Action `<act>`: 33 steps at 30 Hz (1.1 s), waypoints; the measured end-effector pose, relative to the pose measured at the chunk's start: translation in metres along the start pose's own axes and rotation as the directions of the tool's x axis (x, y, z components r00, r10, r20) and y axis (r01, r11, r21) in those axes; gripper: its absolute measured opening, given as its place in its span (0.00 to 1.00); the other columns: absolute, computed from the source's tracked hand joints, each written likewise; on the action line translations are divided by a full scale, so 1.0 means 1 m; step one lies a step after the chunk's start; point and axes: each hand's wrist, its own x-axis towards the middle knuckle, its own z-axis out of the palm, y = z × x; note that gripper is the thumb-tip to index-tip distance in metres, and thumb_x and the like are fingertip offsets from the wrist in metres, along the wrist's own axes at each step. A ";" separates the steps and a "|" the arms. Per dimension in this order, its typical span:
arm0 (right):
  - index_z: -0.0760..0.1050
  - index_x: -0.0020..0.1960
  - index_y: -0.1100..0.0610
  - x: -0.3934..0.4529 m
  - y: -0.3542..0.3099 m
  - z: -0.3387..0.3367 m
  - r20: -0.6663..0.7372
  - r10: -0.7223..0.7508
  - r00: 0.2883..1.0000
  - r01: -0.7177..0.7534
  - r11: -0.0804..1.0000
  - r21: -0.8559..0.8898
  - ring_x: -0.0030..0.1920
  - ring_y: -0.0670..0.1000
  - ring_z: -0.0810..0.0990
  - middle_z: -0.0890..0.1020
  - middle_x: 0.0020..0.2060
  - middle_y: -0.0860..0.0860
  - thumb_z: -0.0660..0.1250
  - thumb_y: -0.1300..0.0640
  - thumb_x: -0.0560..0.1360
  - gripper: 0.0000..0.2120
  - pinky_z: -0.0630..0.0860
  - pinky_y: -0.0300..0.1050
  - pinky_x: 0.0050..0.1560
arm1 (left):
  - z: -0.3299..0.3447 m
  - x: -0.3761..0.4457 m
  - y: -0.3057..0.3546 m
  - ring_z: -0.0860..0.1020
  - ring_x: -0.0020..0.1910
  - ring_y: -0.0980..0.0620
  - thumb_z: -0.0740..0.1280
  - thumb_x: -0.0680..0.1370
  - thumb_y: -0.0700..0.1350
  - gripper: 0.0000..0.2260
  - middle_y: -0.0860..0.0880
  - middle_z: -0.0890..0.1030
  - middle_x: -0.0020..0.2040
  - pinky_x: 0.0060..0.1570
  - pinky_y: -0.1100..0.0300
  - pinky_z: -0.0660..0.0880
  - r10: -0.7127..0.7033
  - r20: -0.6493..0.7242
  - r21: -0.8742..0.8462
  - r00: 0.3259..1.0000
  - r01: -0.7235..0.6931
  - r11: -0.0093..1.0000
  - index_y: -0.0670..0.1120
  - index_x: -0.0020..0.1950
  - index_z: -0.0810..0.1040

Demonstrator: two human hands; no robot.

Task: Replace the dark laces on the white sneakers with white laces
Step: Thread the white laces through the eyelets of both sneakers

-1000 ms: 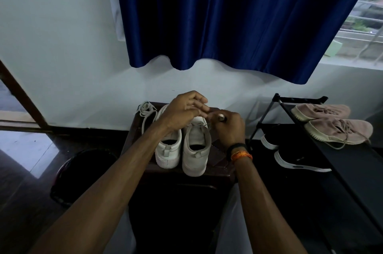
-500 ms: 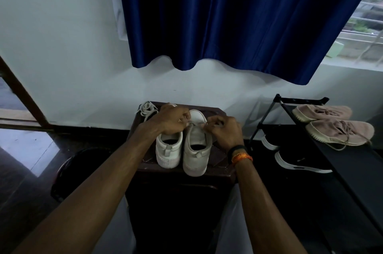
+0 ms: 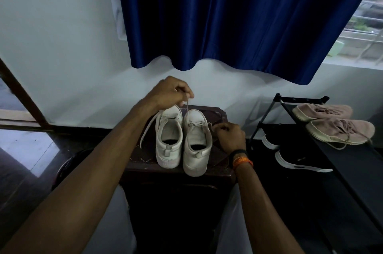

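On the dark counter, the left hand pinches the right sneaker's white lace taut (raised), while the right hand pinches its other end.

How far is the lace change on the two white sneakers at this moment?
Done: no dark lace shows on either shoe. In hand: the right sneaker has white lace across its eyelets; the left hand pinches one white lace end raised above it, and the right hand holds the other end beside the shoe. Left: the left sneaker looks unlaced, and finishing the right one.
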 end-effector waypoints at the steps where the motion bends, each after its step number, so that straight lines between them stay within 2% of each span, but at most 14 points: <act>1: 0.85 0.46 0.51 0.001 0.000 0.000 0.024 0.005 1.000 -0.003 0.999 -0.052 0.51 0.57 0.82 0.86 0.45 0.53 0.68 0.51 0.76 0.08 0.73 0.43 0.48 | -0.002 0.000 0.006 0.81 0.34 0.59 0.70 0.78 0.37 0.06 0.53 0.85 0.41 0.39 0.67 0.76 0.003 -0.007 -0.069 1.000 -0.003 0.998 0.45 0.50 0.86; 3: 0.85 0.47 0.51 0.002 0.001 0.001 0.088 0.028 0.996 -0.014 0.988 -0.151 0.52 0.59 0.81 0.85 0.47 0.55 0.66 0.46 0.77 0.12 0.71 0.43 0.47 | -0.006 -0.001 0.019 0.81 0.36 0.58 0.70 0.78 0.36 0.06 0.51 0.86 0.42 0.41 0.65 0.78 0.017 0.016 -0.211 1.000 -0.013 0.977 0.41 0.53 0.85; 5: 0.85 0.49 0.50 0.000 -0.002 -0.001 0.140 0.063 0.988 -0.023 0.963 -0.267 0.52 0.60 0.81 0.85 0.50 0.55 0.65 0.47 0.77 0.11 0.72 0.43 0.47 | -0.008 -0.002 0.030 0.82 0.40 0.55 0.69 0.79 0.36 0.07 0.46 0.86 0.47 0.45 0.63 0.80 0.022 0.094 -0.359 0.995 0.013 0.933 0.39 0.56 0.84; 7: 0.85 0.46 0.52 -0.003 -0.007 -0.007 0.035 0.003 0.999 0.009 0.944 -0.330 0.49 0.61 0.82 0.85 0.47 0.56 0.66 0.51 0.74 0.10 0.77 0.45 0.48 | -0.009 -0.003 0.040 0.84 0.45 0.50 0.67 0.81 0.36 0.08 0.40 0.85 0.52 0.49 0.58 0.81 0.014 0.170 -0.492 0.985 0.073 0.867 0.37 0.58 0.82; 9: 0.83 0.39 0.54 -0.008 -0.015 -0.012 -0.166 -0.204 0.965 0.156 0.951 -0.267 0.41 0.57 0.83 0.85 0.38 0.54 0.67 0.54 0.72 0.08 0.80 0.47 0.44 | -0.008 -0.002 0.050 0.84 0.51 0.45 0.63 0.82 0.34 0.10 0.36 0.84 0.56 0.51 0.52 0.82 0.005 0.214 -0.622 0.977 0.132 0.772 0.34 0.61 0.80; 10: 0.82 0.36 0.54 -0.012 -0.022 -0.014 -0.225 -0.275 0.935 0.240 0.956 -0.172 0.37 0.53 0.83 0.84 0.34 0.51 0.67 0.56 0.72 0.08 0.79 0.44 0.41 | -0.006 -0.001 0.054 0.84 0.54 0.42 0.62 0.82 0.32 0.11 0.35 0.83 0.57 0.52 0.51 0.82 0.006 0.233 -0.671 0.972 0.156 0.725 0.33 0.62 0.79; 12: 0.82 0.38 0.54 -0.020 -0.044 -0.018 -0.127 -0.227 0.966 0.253 0.934 0.253 0.33 0.47 0.80 0.84 0.32 0.46 0.70 0.60 0.73 0.07 0.75 0.39 0.36 | -0.001 -0.001 0.062 0.83 0.57 0.40 0.58 0.81 0.28 0.13 0.33 0.82 0.58 0.53 0.48 0.82 0.012 0.283 -0.717 0.959 0.203 0.667 0.31 0.64 0.76; 14: 0.84 0.47 0.58 -0.026 -0.062 -0.019 0.134 -0.175 0.975 0.062 0.802 0.594 0.34 0.47 0.79 0.85 0.36 0.48 0.69 0.62 0.75 0.05 0.74 0.39 0.34 | 0.008 -0.001 0.069 0.82 0.59 0.40 0.56 0.79 0.24 0.17 0.32 0.81 0.60 0.55 0.46 0.82 0.011 0.331 -0.709 0.943 0.241 0.663 0.30 0.65 0.75; 16: 0.83 0.52 0.60 -0.025 -0.072 -0.019 0.305 -0.188 0.934 -0.103 0.674 0.731 0.40 0.51 0.81 0.85 0.44 0.54 0.70 0.61 0.75 0.08 0.75 0.42 0.35 | 0.018 -0.001 0.072 0.82 0.60 0.40 0.55 0.78 0.23 0.19 0.33 0.80 0.61 0.57 0.48 0.81 0.000 0.348 -0.696 0.938 0.258 0.670 0.30 0.66 0.74; 19: 0.80 0.53 0.62 -0.023 -0.071 -0.018 0.362 -0.203 0.910 -0.207 0.535 0.819 0.41 0.51 0.81 0.84 0.48 0.58 0.66 0.61 0.77 0.08 0.75 0.41 0.35 | 0.024 0.002 0.071 0.81 0.62 0.42 0.56 0.79 0.23 0.19 0.34 0.80 0.62 0.58 0.52 0.81 -0.023 0.307 -0.702 0.952 0.242 0.670 0.31 0.68 0.74; 25: 0.74 0.45 0.58 -0.024 -0.051 -0.036 0.333 -0.161 0.929 -0.210 0.511 0.833 0.34 0.47 0.79 0.84 0.40 0.55 0.56 0.61 0.83 0.11 0.75 0.37 0.33 | 0.017 0.010 0.052 0.82 0.60 0.46 0.63 0.76 0.23 0.21 0.38 0.82 0.60 0.59 0.54 0.80 -0.144 0.055 -0.724 0.988 0.138 0.676 0.34 0.69 0.74; 29: 0.77 0.47 0.59 -0.025 -0.049 -0.038 0.416 -0.210 0.885 -0.269 0.499 0.824 0.36 0.49 0.78 0.80 0.34 0.53 0.58 0.56 0.83 0.12 0.76 0.43 0.43 | 0.019 0.011 0.044 0.83 0.58 0.46 0.69 0.73 0.24 0.24 0.38 0.81 0.61 0.60 0.52 0.80 -0.193 -0.041 -0.742 0.980 0.099 0.663 0.33 0.69 0.74; 31: 0.79 0.52 0.62 -0.025 -0.050 -0.036 0.475 -0.231 0.849 -0.340 0.449 0.826 0.36 0.51 0.78 0.76 0.31 0.52 0.60 0.51 0.82 0.15 0.76 0.48 0.48 | 0.021 0.011 0.043 0.83 0.57 0.46 0.69 0.73 0.24 0.21 0.38 0.81 0.61 0.61 0.51 0.80 -0.221 -0.074 -0.760 0.972 0.088 0.644 0.33 0.65 0.76; 33: 0.79 0.53 0.63 -0.026 -0.050 -0.034 0.492 -0.260 0.831 -0.373 0.395 0.840 0.33 0.52 0.75 0.71 0.27 0.51 0.60 0.50 0.82 0.16 0.75 0.48 0.46 | 0.021 0.011 0.040 0.84 0.56 0.46 0.70 0.73 0.24 0.15 0.39 0.83 0.56 0.60 0.51 0.80 -0.247 -0.108 -0.771 0.963 0.076 0.633 0.37 0.56 0.79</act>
